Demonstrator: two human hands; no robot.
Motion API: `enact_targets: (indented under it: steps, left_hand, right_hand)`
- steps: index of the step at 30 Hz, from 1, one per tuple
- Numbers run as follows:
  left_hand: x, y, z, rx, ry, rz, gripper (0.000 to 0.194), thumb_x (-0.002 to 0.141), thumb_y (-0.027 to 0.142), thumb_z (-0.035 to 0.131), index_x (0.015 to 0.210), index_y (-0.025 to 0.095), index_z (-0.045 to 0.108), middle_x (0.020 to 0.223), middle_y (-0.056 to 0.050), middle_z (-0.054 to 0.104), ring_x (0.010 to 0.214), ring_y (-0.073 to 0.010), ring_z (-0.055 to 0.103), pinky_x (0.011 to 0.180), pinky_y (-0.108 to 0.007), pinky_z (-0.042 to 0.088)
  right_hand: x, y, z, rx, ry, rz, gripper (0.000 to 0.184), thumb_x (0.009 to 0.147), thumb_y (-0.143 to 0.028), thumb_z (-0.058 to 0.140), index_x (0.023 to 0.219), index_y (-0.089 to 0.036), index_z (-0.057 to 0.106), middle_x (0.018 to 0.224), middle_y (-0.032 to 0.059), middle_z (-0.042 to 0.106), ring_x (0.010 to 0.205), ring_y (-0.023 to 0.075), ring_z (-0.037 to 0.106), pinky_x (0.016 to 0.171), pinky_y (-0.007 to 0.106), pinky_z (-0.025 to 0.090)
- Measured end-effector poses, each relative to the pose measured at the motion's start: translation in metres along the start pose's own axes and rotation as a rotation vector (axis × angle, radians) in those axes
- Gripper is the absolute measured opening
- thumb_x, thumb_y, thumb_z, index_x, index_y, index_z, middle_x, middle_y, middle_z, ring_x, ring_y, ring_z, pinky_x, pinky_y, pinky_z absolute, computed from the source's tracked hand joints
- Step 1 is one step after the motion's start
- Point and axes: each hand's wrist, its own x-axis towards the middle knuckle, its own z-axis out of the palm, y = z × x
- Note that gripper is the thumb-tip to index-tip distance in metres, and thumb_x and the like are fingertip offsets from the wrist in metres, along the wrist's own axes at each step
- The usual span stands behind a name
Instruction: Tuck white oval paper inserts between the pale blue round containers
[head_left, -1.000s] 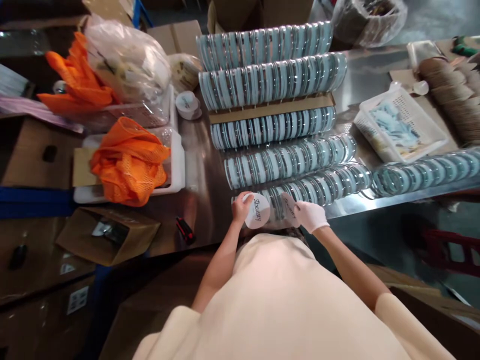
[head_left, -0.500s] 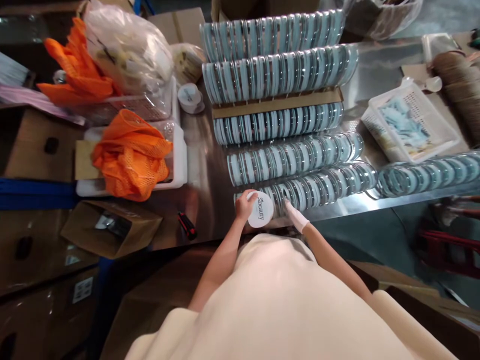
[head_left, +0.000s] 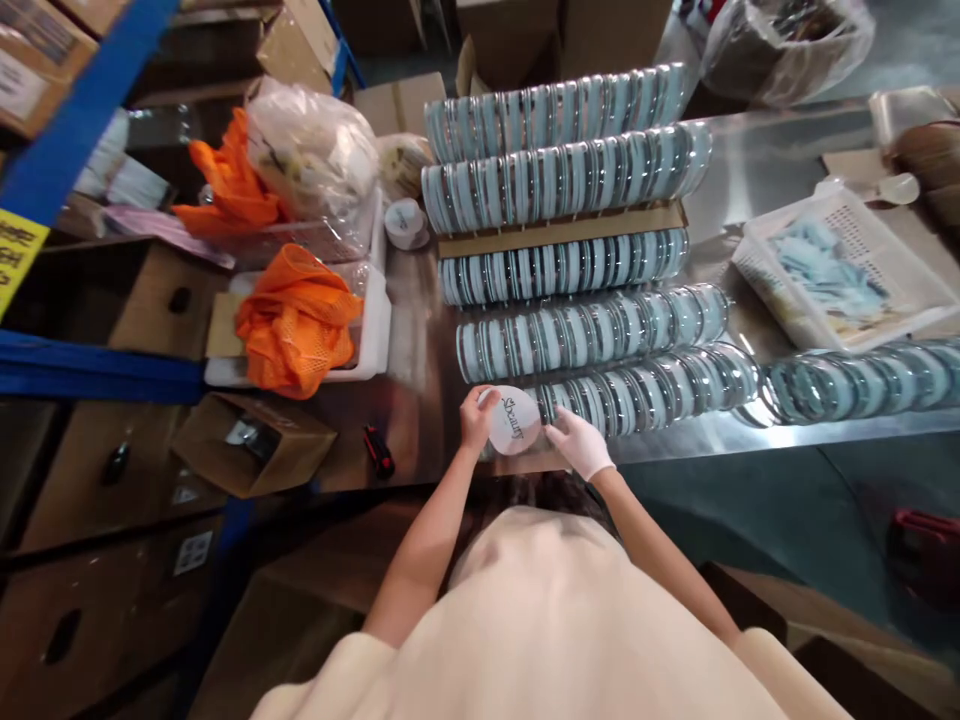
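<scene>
My bare left hand [head_left: 477, 420] grips the left edge of a white round disc [head_left: 514, 428] printed with the word "beauty", its face turned up toward me. Just to the right, my right hand [head_left: 580, 442] wears a white glove. Its thumb and forefinger are stretched out and apart at the left end of the nearest row of clear round containers [head_left: 652, 390]; whether the fingertips touch a container cannot be made out. These containers stand on edge, packed side by side, with pale blue inside. Behind them lies another such row [head_left: 592, 332].
More container rows [head_left: 566, 180] lie farther back on the metal table [head_left: 420, 430], with a cardboard strip [head_left: 562, 228] between two. A white basket [head_left: 840, 270] of pale blue pieces stands right. At left are orange mesh bags [head_left: 300, 320], a red-black cutter [head_left: 378, 452] and an open carton [head_left: 251, 445].
My right hand has shifted slightly left, its fingers coming out from among the containers toward the disc. My left hand still holds the disc, now tilted a little. The camera view has shifted.
</scene>
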Motion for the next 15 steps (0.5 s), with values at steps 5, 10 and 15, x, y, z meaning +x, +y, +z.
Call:
enact_targets:
  steps: [5,10,15]
  left_hand:
    - [-0.030,0.003,-0.008,-0.004,-0.068,0.089,0.062,0.097,0.068,0.052,0.133,0.017,0.059,0.114,-0.015,0.076,0.102,-0.0255,0.072,0.089,-0.036,0.058]
    - [-0.025,-0.006,-0.022,0.499,-0.228,0.342,0.073,0.085,0.059,0.077,0.144,0.020,0.058,0.150,-0.019,0.060,0.149,-0.0360,0.045,0.128,-0.057,0.022]
    - [-0.007,-0.013,-0.018,0.691,-0.480,0.435,0.089,0.079,0.057,0.083,0.156,0.027,0.049,0.162,-0.015,0.048,0.154,-0.0389,0.036,0.128,-0.064,0.013]
  right_hand:
    - [-0.015,0.012,-0.007,0.133,0.117,-0.124,0.029,0.092,-0.032,0.053,0.099,-0.021,0.079,0.099,0.0044,0.080,0.092,0.0199,0.073,0.088,0.026,0.053]
    - [-0.045,0.010,-0.024,-0.301,0.218,-0.073,0.026,0.090,-0.029,0.052,0.088,-0.019,0.075,0.088,0.0076,0.078,0.077,0.0193,0.069,0.072,0.026,0.044]
    - [-0.034,-0.031,-0.015,-0.519,0.046,0.040,0.025,0.093,-0.028,0.052,0.097,-0.019,0.075,0.096,0.0123,0.078,0.087,0.0238,0.073,0.072,0.028,0.044]
